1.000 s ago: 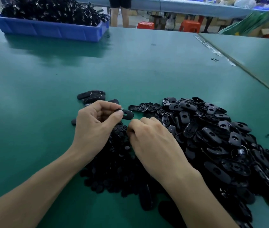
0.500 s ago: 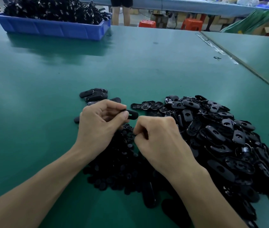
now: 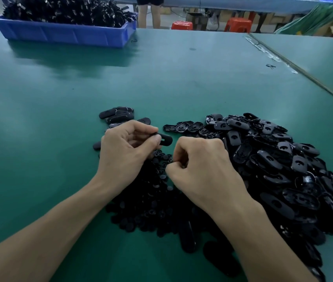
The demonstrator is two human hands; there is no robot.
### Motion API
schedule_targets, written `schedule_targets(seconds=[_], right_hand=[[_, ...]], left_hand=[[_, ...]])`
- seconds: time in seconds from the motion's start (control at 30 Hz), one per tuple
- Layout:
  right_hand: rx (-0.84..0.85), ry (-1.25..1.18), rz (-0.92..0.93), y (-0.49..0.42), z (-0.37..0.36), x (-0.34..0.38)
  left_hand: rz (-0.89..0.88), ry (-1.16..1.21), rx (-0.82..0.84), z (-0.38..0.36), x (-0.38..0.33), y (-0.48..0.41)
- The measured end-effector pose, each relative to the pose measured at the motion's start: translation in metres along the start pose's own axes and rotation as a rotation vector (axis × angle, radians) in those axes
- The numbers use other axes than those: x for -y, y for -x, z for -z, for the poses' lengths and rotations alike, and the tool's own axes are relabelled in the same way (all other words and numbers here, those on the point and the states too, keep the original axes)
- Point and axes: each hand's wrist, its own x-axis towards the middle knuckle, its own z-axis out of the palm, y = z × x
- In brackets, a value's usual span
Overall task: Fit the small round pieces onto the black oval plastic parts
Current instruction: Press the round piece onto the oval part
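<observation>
My left hand (image 3: 125,153) pinches a black oval plastic part (image 3: 164,139) between thumb and fingers, its slotted end sticking out to the right. My right hand (image 3: 202,165) is curled just right of it, above a heap of small round black pieces (image 3: 153,192); whether its fingertips hold a piece is hidden. A big pile of black oval parts (image 3: 279,165) spreads to the right on the green table (image 3: 59,119). A few oval parts (image 3: 116,115) lie apart behind my left hand.
A blue bin (image 3: 66,33) heaped with black parts stands at the far left. A table seam (image 3: 304,72) runs diagonally at the right. Beyond the table stand a person's legs (image 3: 149,15) and red stools (image 3: 238,24).
My right hand has lifted off the round pieces and drawn back toward me, curling tighter. My left hand keeps hold of the oval part, almost in place.
</observation>
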Motion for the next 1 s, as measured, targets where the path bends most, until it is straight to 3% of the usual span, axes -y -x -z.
schedule_targets(seconds=[0.2,0.57,0.7,0.83,1.0], right_hand=[[0.073,-0.006,0.008,0.001,-0.001,0.002],[-0.072,-0.102,0.040,-0.004,0.000,0.000],[-0.219,-0.142,0.072,-0.006,0.002,-0.005],[-0.413,-0.259,0.086,-0.007,0.006,-0.009],[-0.416,-0.425,0.033,-0.009,0.004,-0.005]], left_hand=[[-0.007,-0.013,-0.002,0.001,-0.001,0.000],[-0.138,-0.152,-0.001,-0.001,-0.005,0.005],[-0.212,-0.171,-0.096,-0.001,-0.005,0.005],[-0.112,0.011,-0.179,0.002,-0.005,0.001],[-0.121,0.034,-0.114,0.002,-0.004,0.003]])
